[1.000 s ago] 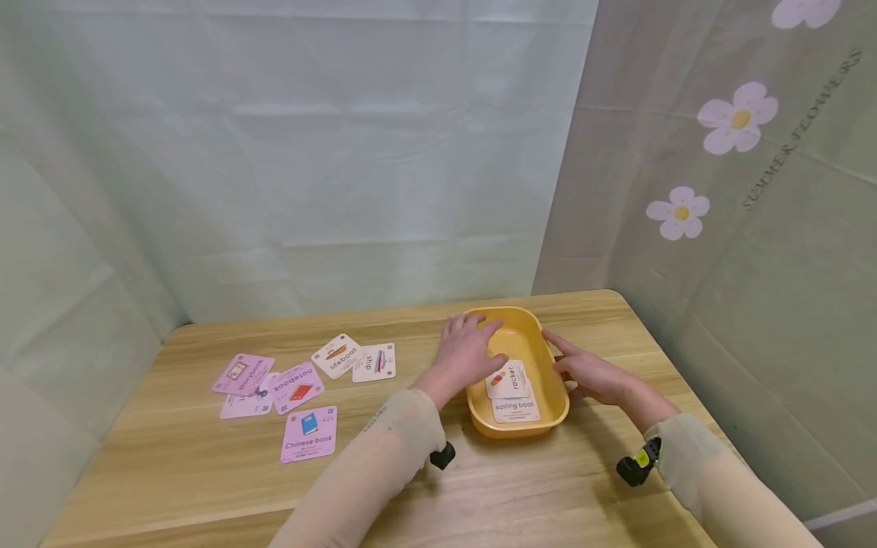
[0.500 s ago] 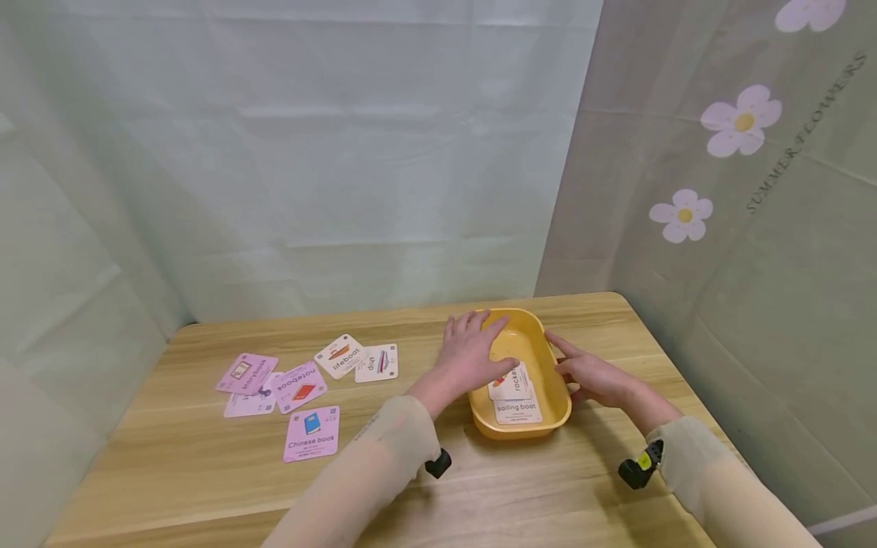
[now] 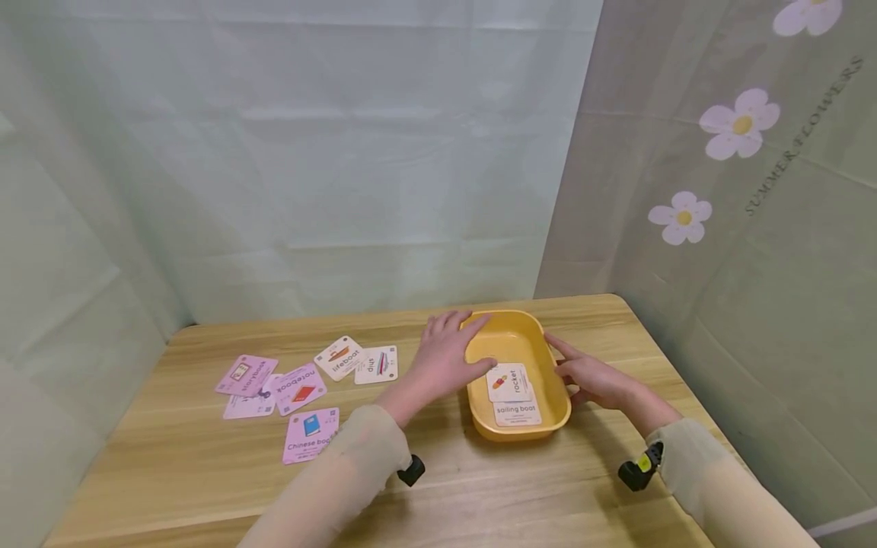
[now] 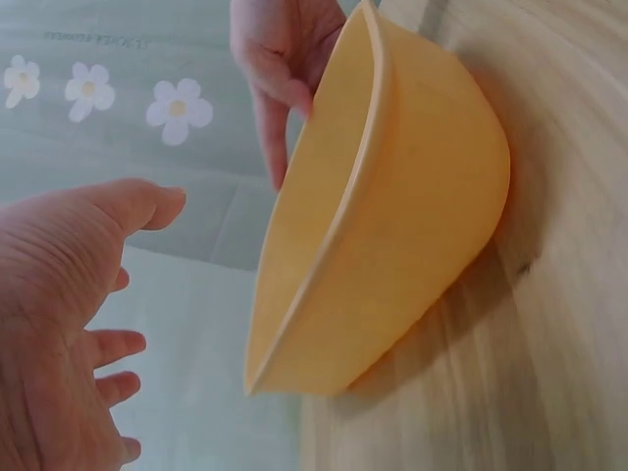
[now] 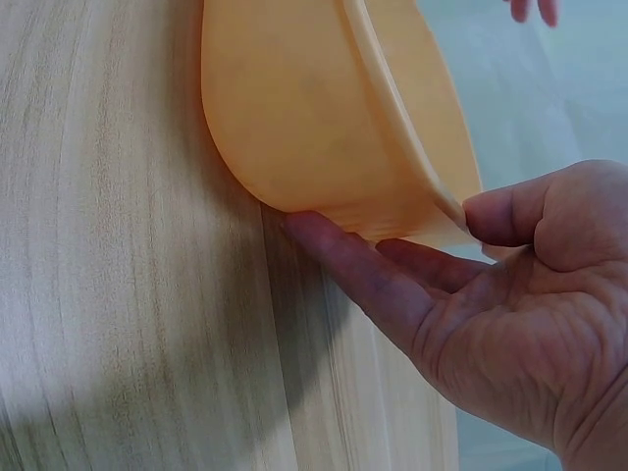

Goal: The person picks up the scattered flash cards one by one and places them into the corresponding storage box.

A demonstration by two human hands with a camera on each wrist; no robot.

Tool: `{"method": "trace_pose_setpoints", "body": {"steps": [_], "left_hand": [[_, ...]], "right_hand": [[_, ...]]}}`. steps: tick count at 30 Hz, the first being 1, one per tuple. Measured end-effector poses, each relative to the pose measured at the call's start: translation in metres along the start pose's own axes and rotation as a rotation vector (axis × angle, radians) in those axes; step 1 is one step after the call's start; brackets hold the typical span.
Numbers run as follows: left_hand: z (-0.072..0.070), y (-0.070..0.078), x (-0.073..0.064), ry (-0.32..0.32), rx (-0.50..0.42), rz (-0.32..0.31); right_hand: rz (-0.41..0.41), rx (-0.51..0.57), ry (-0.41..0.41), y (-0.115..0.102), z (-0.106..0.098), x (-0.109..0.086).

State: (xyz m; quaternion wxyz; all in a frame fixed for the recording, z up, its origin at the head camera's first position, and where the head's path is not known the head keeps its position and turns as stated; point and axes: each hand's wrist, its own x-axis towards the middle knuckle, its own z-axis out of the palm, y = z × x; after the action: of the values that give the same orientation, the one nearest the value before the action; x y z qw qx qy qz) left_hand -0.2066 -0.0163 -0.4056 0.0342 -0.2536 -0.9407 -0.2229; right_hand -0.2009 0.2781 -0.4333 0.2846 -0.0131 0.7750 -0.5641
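The yellow plastic tray (image 3: 524,434) stands on the table's right half. Inside it the rocket card (image 3: 509,383) overlaps the sailing boat card (image 3: 517,413). My left hand (image 3: 441,361) hovers at the tray's left side with fingers spread and holds nothing. In the left wrist view a gap separates this left hand (image 4: 59,304) from the tray wall (image 4: 422,186). My right hand (image 3: 599,380) holds the tray's right side. In the right wrist view the thumb of my right hand (image 5: 540,294) touches the rim, and fingers lie against the outer wall and lower edge.
To the left on the wooden table (image 3: 185,472) lie the storybook card (image 3: 248,374), notebook card (image 3: 299,388), lifeboat card (image 3: 339,358), ship card (image 3: 377,365) and Chinese book card (image 3: 308,434). Another card (image 3: 247,406) is partly covered. A curtain (image 3: 411,152) hangs behind.
My left hand shifted slightly right over the tray, then moved left toward its rim, uncovering the rocket card. The right hand stays at the tray's right side.
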Motion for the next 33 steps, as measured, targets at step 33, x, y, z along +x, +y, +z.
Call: {"method": "trace_pose_setpoints", "body": {"steps": [33], "left_hand": [[-0.025,-0.05,-0.072,0.067,-0.017,-0.003]], "right_hand": [[-0.005,0.001,0.0,0.002,0.0,-0.001]]}}
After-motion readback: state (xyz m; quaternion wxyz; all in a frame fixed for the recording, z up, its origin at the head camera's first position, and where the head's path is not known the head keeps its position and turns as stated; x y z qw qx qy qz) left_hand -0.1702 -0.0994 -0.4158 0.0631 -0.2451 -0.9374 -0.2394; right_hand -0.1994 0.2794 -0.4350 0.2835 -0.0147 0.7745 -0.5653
